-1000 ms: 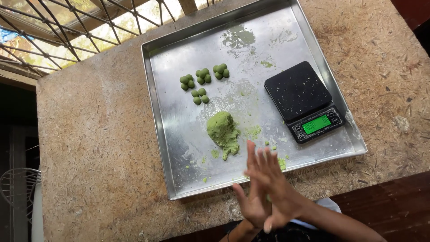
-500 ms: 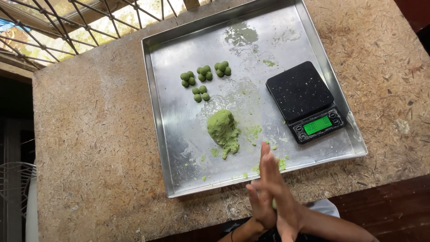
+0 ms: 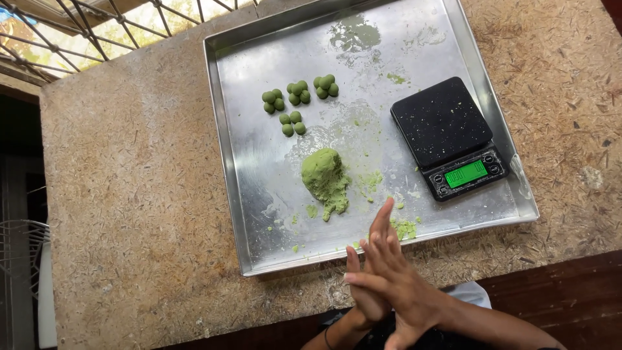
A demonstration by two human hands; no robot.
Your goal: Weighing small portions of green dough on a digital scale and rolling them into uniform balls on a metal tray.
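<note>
My right hand (image 3: 396, 280) lies flat, palm to palm, on my left hand (image 3: 363, 303), just at the near edge of a shallow metal tray (image 3: 223, 168). All fingers are straight; whatever is between the palms is hidden. The nearest thing is a lump of green dough (image 3: 324, 178) in the tray's middle, a little beyond my fingertips. Farther back sit small green dough balls in clusters of three (image 3: 298, 93), with one more cluster (image 3: 292, 123) closer to the lump.
A black digital scale (image 3: 447, 133) with a lit green display stands at the tray's right. Green crumbs (image 3: 405, 228) and smears dot the tray. The tray rests on a rough chipboard tabletop (image 3: 129, 194). A metal window grille (image 3: 78, 26) is at the far left.
My pressed hands have slid against each other, with the right hand's fingers now reaching farther over the tray edge. Nothing on the tray has moved.
</note>
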